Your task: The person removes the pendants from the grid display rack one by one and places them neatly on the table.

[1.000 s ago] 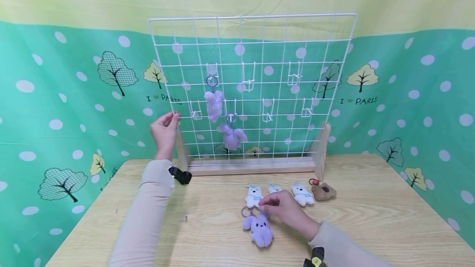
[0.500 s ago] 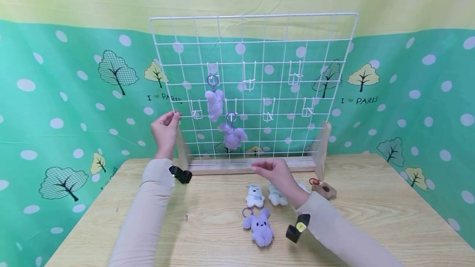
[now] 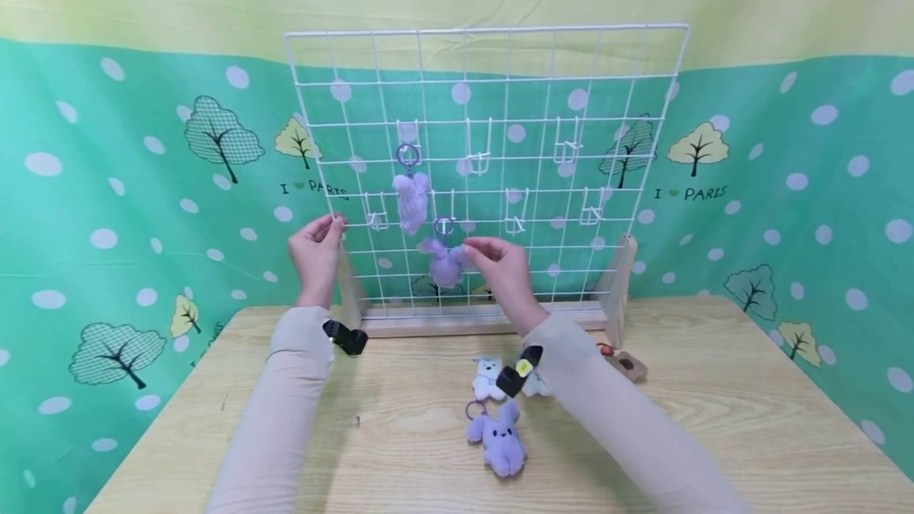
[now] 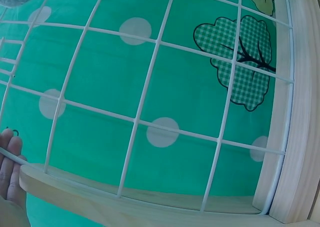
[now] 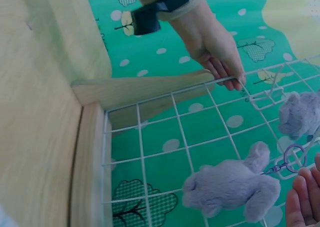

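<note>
My left hand (image 3: 316,254) holds the left edge of a white wire grid rack (image 3: 485,30), fingers around the frame wire. A purple plush keychain (image 3: 412,201) hangs from an upper hook, and a second purple plush keychain (image 3: 447,266) hangs lower by its ring, its back toward me. My right hand (image 3: 502,270) is beside the lower one, fingertips right at its ear in the head view. In the right wrist view, the relaxed fingers (image 5: 301,194) appear close to that ear and its ring, with no object in them. A third purple plush keychain (image 3: 504,446) lies face up on the table.
White bear plush keychains (image 3: 489,379) lie behind the third purple one, partly hidden by my right sleeve. A brown plush keychain (image 3: 630,367) lies at right. Several white hooks (image 3: 516,216) on the grid hold nothing. The rack stands in a wooden base (image 3: 485,322).
My right hand has left the table keychains and moved up and left to the lower hanging purple keychain. My left hand stays on the frame.
</note>
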Motion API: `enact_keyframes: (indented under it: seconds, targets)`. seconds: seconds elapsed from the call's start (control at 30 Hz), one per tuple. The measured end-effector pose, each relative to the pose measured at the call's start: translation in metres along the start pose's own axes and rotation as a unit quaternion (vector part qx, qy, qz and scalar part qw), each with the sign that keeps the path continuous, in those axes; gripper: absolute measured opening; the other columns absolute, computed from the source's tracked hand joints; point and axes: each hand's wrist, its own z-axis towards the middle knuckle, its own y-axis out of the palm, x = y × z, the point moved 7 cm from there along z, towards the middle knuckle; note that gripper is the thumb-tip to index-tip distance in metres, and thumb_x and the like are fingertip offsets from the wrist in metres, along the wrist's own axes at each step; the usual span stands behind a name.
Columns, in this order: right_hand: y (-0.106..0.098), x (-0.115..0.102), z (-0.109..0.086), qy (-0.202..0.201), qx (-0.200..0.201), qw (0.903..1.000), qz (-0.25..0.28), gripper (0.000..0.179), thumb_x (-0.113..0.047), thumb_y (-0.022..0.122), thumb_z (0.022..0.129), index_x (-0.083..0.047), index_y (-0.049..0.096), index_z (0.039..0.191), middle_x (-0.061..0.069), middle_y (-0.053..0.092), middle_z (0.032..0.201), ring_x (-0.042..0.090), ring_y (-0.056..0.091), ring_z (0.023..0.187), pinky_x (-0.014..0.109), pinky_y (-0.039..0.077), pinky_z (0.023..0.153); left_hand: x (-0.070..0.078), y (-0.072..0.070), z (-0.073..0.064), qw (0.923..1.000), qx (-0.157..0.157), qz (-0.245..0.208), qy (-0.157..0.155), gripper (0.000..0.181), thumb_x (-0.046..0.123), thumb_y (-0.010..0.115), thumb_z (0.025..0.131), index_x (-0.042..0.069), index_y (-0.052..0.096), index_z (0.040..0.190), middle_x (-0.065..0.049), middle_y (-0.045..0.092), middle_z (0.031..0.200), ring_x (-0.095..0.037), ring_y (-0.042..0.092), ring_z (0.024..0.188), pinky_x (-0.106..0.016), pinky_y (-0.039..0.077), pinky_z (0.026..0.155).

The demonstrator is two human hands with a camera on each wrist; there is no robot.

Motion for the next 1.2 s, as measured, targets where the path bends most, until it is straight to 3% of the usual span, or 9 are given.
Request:
enact_keyframes:
  seconds: [0.1,0.27,0.4,1.2]
  targets:
    - [0.004,-0.005,0.01,-0.006,0.02,0.9998,-0.002,0.022,-0.022,0.07,0.086,-0.009,0.07,0.103,0.004,0.07,0.098,0.015,0.063,0.088,0.034,0.056,0.081,0.001,-0.001,0.0,1.0,0.002,0.0,0.001,0.027,0.017,0.071,0.085,0.003,0.069,0.108,-0.005,0.072,0.1,-0.005,0.066,0.083,-0.016,0.053,0.082]
    - [0.007,-0.007,0.022,-0.013,0.065,0.9977,-0.017,0.018,-0.019,0.073,0.084,-0.008,0.073,0.098,0.006,0.072,0.093,0.014,0.065,0.083,0.021,0.055,0.07,0.0,-0.001,0.001,1.0,0.0,0.008,0.001,0.027,0.02,0.071,0.085,0.004,0.07,0.108,-0.005,0.072,0.1,-0.005,0.066,0.084,-0.016,0.053,0.082]
    - [0.011,-0.006,0.026,-0.015,0.089,0.9955,-0.029,0.017,-0.018,0.074,0.083,-0.007,0.074,0.096,0.007,0.072,0.093,0.014,0.066,0.083,0.021,0.056,0.072,-0.001,-0.001,0.001,0.9999,0.0,0.011,0.002,0.028,0.021,0.071,0.085,0.004,0.069,0.108,-0.004,0.072,0.1,-0.005,0.066,0.084,-0.016,0.053,0.082]
    - [0.025,-0.007,0.032,-0.029,0.146,0.9879,-0.045,0.015,-0.016,0.075,0.081,-0.004,0.074,0.09,0.009,0.071,0.083,0.014,0.063,0.072,0.019,0.052,0.06,0.001,0.0,0.0,1.0,0.004,0.002,0.004,0.026,0.018,0.071,0.085,0.004,0.07,0.106,-0.003,0.073,0.097,-0.006,0.066,0.083,-0.015,0.053,0.08]
